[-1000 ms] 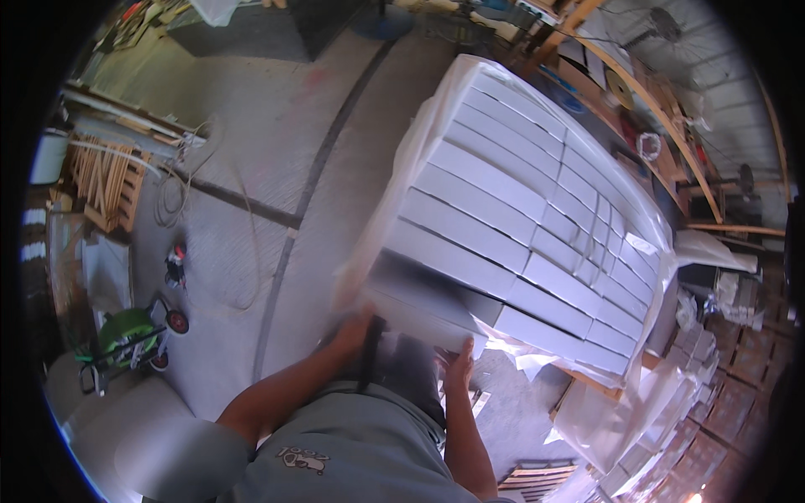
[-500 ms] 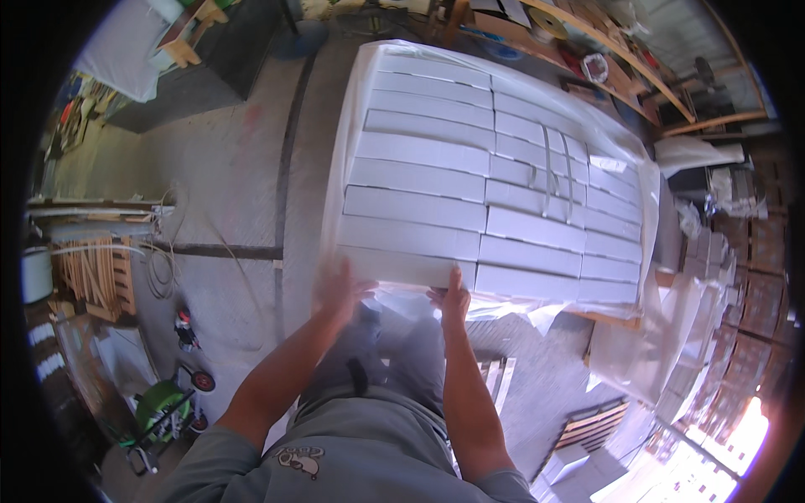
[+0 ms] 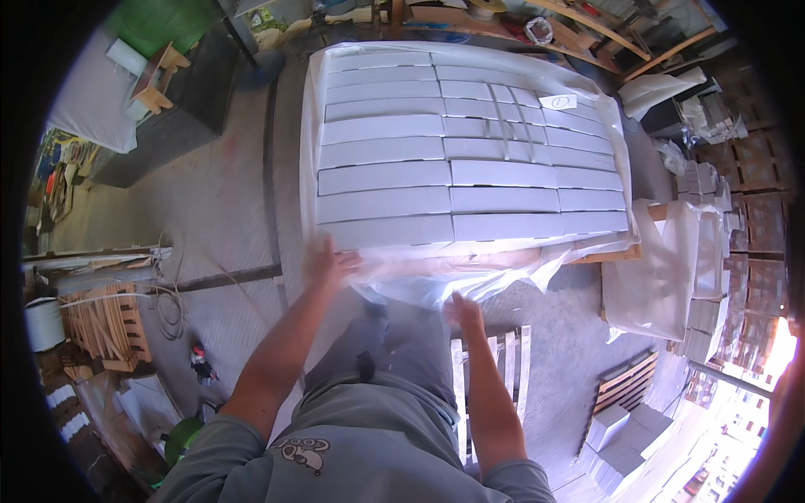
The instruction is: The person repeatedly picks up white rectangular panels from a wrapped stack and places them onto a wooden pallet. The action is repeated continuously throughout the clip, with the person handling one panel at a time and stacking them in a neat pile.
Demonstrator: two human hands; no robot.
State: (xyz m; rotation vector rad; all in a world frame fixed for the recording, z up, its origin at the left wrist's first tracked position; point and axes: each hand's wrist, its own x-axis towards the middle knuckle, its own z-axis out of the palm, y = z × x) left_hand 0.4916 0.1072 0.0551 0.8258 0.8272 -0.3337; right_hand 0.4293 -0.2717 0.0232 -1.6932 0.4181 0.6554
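Note:
Long flat white boxes [image 3: 386,154] lie in tight rows on top of a stack in front of me. Translucent plastic film [image 3: 495,281] wraps its sides and hangs loose along the near edge. At the near left corner, my left hand [image 3: 334,263] rests against the front of the nearest box [image 3: 386,230], fingers apart and a little blurred. My right hand [image 3: 466,312] is lower, off the boxes, beside the hanging film. Its fingers are smeared, so whether they pinch the film cannot be told. Two pale straps [image 3: 509,126] and a white label [image 3: 558,101] lie on the boxes.
A slatted wooden pallet [image 3: 495,369] lies by my right forearm. More film-wrapped goods [image 3: 650,277] stand to the right. Cords [image 3: 170,310] and a stack of wooden slats [image 3: 109,323] lie on the left. A dark-sided bench [image 3: 189,126] stands at the far left.
My right hand has come off the near box and moved down toward the film. My left hand stays at the near left corner. The stack has shifted left in view.

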